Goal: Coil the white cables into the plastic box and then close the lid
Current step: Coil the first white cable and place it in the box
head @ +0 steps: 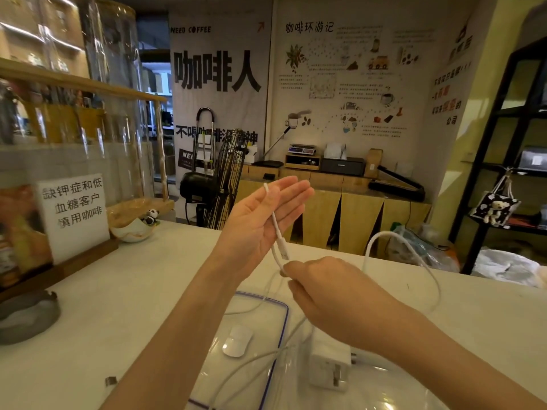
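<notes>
A white cable [399, 241] loops through the air above the white counter. My left hand [260, 220] is raised palm-up with fingers spread; the cable end with its plug [281, 247] lies across the palm. Just below it, my right hand [322, 288] is shut on the cable, which arcs off to the right and back down. A clear lid with a purple rim [282, 318] lies flat under my arms, with a white mouse [236, 340] seen at it. A white charger block [330, 366] sits beside it, more cable trailing around. The clear plastic box [381, 389] shows faintly at the bottom right.
A dark ashtray [28, 318] sits at the left counter edge. A white sign on a wooden stand [74, 214] and a small bowl with a panda figure [136, 229] stand behind it. A small metal clip [110, 381] lies near the front.
</notes>
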